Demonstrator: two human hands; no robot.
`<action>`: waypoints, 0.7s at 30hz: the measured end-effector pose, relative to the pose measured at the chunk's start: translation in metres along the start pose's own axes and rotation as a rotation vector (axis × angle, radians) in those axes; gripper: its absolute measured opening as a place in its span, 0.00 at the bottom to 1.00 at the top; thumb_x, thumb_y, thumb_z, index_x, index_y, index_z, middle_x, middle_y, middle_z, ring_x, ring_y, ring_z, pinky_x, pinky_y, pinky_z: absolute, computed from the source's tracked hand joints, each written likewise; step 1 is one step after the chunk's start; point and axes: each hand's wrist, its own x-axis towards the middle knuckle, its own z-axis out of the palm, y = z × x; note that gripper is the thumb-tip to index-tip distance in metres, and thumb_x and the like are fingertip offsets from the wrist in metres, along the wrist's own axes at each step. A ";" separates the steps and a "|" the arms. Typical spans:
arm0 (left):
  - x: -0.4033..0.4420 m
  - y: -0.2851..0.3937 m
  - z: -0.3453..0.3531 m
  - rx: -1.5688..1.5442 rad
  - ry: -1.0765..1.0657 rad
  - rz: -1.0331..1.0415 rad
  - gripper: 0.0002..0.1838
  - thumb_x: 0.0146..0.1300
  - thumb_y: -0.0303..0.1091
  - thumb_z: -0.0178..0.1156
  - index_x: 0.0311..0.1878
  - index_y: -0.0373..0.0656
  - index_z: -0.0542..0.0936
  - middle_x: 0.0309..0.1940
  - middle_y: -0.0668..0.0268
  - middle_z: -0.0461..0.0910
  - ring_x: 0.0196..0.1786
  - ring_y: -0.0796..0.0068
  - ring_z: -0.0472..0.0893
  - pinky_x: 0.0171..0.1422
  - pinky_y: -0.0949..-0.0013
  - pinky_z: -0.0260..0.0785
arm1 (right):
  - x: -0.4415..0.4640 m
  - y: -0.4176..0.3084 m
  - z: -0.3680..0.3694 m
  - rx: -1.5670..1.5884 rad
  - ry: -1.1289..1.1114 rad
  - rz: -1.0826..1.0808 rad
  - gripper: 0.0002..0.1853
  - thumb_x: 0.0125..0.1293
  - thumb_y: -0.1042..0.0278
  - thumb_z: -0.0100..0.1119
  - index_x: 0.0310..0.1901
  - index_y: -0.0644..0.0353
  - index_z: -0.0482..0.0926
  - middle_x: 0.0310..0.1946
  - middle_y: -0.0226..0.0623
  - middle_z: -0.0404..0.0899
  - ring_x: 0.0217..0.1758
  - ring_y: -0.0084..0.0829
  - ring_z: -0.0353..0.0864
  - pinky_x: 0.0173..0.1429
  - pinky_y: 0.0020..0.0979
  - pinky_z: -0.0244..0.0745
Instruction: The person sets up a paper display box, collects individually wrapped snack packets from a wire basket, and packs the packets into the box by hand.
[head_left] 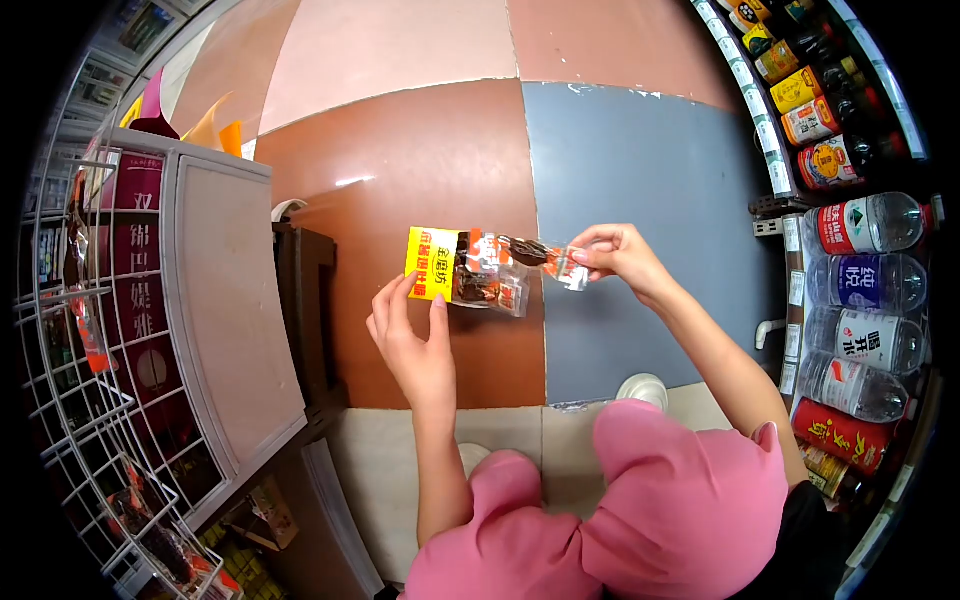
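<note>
My left hand (410, 340) is closed on a clear snack bag (478, 290) with a yellow printed header at its left end; the thumb and fingers pinch this yellow end. Dark brown pieces in orange-printed wrapping show through the plastic. Between the thumb and fingers of my right hand (625, 262) is the right end of a small snack packet (545, 256), clear and orange with dark brown contents. Its left end overlaps the bag's upper right part; I cannot tell whether it lies inside or over it.
On the left, a white wire rack (135, 400) holds several hanging snack packets beside a white-topped unit (235, 310). To the right, a shelf carries several water bottles (865, 282), a red can (845, 435) and dark sauce bottles (825, 160). Tiled floor (640, 200) lies below.
</note>
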 end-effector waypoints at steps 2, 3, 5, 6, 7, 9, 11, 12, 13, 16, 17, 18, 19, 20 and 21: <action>-0.001 0.000 0.004 0.049 -0.015 0.026 0.23 0.62 0.31 0.65 0.60 0.38 0.76 0.63 0.58 0.72 0.65 0.56 0.69 0.68 0.55 0.61 | 0.005 0.002 0.010 0.010 -0.021 -0.019 0.08 0.66 0.68 0.66 0.43 0.62 0.84 0.32 0.33 0.87 0.29 0.16 0.81 0.33 0.19 0.76; -0.002 -0.001 0.006 0.067 -0.043 0.014 0.25 0.62 0.32 0.65 0.62 0.38 0.75 0.65 0.58 0.71 0.66 0.56 0.68 0.68 0.54 0.60 | 0.008 0.003 0.014 -0.012 -0.033 -0.016 0.09 0.65 0.68 0.66 0.43 0.63 0.84 0.32 0.33 0.87 0.29 0.16 0.81 0.34 0.19 0.77; -0.004 -0.003 0.008 0.102 -0.097 -0.008 0.28 0.62 0.33 0.66 0.64 0.38 0.73 0.68 0.57 0.68 0.69 0.55 0.66 0.70 0.52 0.58 | 0.012 0.001 0.023 -0.036 -0.074 -0.022 0.08 0.65 0.68 0.66 0.43 0.63 0.84 0.31 0.32 0.87 0.29 0.16 0.81 0.35 0.19 0.77; -0.005 -0.002 0.009 0.129 -0.116 -0.006 0.29 0.62 0.34 0.66 0.65 0.38 0.72 0.69 0.57 0.67 0.70 0.55 0.65 0.70 0.51 0.57 | 0.013 0.000 0.025 -0.048 -0.095 -0.026 0.08 0.65 0.69 0.66 0.42 0.63 0.85 0.31 0.32 0.86 0.30 0.16 0.81 0.35 0.18 0.77; -0.006 0.000 0.010 0.157 -0.135 -0.005 0.30 0.62 0.34 0.66 0.66 0.37 0.72 0.70 0.57 0.66 0.70 0.55 0.65 0.71 0.50 0.57 | 0.013 -0.003 0.024 -0.077 -0.106 -0.026 0.08 0.65 0.69 0.66 0.42 0.64 0.85 0.29 0.32 0.86 0.29 0.16 0.81 0.34 0.18 0.78; -0.007 -0.003 0.010 0.183 -0.170 -0.015 0.31 0.62 0.38 0.66 0.67 0.39 0.72 0.71 0.58 0.65 0.72 0.56 0.63 0.73 0.51 0.55 | 0.012 -0.008 0.018 -0.077 -0.105 -0.014 0.08 0.65 0.69 0.66 0.42 0.64 0.85 0.29 0.32 0.86 0.29 0.16 0.81 0.34 0.19 0.78; -0.007 -0.003 0.010 0.197 -0.171 -0.014 0.31 0.62 0.38 0.66 0.67 0.39 0.71 0.71 0.57 0.65 0.72 0.56 0.63 0.73 0.51 0.55 | 0.013 -0.007 0.018 -0.059 -0.071 -0.015 0.09 0.65 0.70 0.66 0.42 0.65 0.85 0.29 0.33 0.86 0.28 0.17 0.81 0.34 0.20 0.79; -0.007 -0.002 0.010 0.203 -0.172 -0.012 0.31 0.62 0.37 0.66 0.67 0.39 0.71 0.71 0.57 0.65 0.72 0.56 0.63 0.73 0.51 0.55 | 0.015 -0.006 0.020 -0.063 -0.077 -0.020 0.09 0.65 0.70 0.66 0.42 0.65 0.85 0.29 0.33 0.86 0.28 0.17 0.81 0.34 0.21 0.79; -0.007 -0.001 0.011 0.205 -0.169 -0.009 0.31 0.62 0.37 0.66 0.67 0.39 0.71 0.71 0.57 0.65 0.72 0.56 0.63 0.73 0.51 0.55 | 0.018 -0.005 0.025 -0.067 -0.081 -0.025 0.09 0.65 0.70 0.66 0.43 0.65 0.85 0.29 0.34 0.86 0.28 0.18 0.81 0.35 0.21 0.80; -0.007 0.000 0.012 0.213 -0.166 0.004 0.32 0.61 0.37 0.67 0.67 0.38 0.71 0.71 0.56 0.65 0.72 0.55 0.64 0.73 0.52 0.55 | 0.028 0.003 0.041 -0.040 -0.093 -0.060 0.10 0.64 0.71 0.67 0.43 0.66 0.85 0.30 0.33 0.85 0.29 0.18 0.82 0.35 0.21 0.81; -0.007 0.000 0.012 0.212 -0.164 0.009 0.32 0.61 0.36 0.67 0.67 0.38 0.71 0.71 0.56 0.66 0.72 0.55 0.64 0.73 0.52 0.55 | 0.032 0.006 0.048 -0.031 -0.089 -0.074 0.10 0.63 0.71 0.68 0.44 0.66 0.85 0.30 0.32 0.84 0.29 0.19 0.82 0.35 0.21 0.81; -0.007 -0.001 0.012 0.212 -0.162 0.013 0.32 0.60 0.36 0.67 0.67 0.38 0.71 0.70 0.55 0.66 0.72 0.55 0.64 0.73 0.52 0.55 | 0.036 0.008 0.054 -0.024 -0.085 -0.088 0.10 0.63 0.71 0.68 0.44 0.66 0.85 0.29 0.31 0.84 0.30 0.19 0.82 0.34 0.21 0.80; -0.007 0.000 0.012 0.212 -0.164 0.017 0.32 0.60 0.35 0.67 0.67 0.37 0.71 0.70 0.55 0.66 0.71 0.55 0.64 0.72 0.51 0.55 | 0.039 0.010 0.059 -0.030 -0.082 -0.077 0.10 0.61 0.73 0.69 0.44 0.66 0.84 0.27 0.29 0.82 0.28 0.18 0.81 0.33 0.21 0.80; -0.007 0.001 0.011 0.212 -0.165 0.020 0.32 0.59 0.34 0.68 0.67 0.36 0.71 0.70 0.55 0.65 0.71 0.55 0.64 0.72 0.51 0.55 | 0.041 0.011 0.062 -0.068 -0.041 -0.090 0.10 0.60 0.74 0.70 0.44 0.66 0.84 0.27 0.29 0.81 0.27 0.18 0.80 0.32 0.21 0.80; -0.007 0.002 0.011 0.212 -0.165 0.022 0.33 0.59 0.33 0.68 0.67 0.35 0.70 0.70 0.55 0.65 0.71 0.54 0.64 0.72 0.50 0.56 | 0.040 0.010 0.067 -0.107 0.000 -0.103 0.11 0.59 0.75 0.70 0.43 0.66 0.84 0.26 0.29 0.81 0.26 0.17 0.79 0.31 0.21 0.79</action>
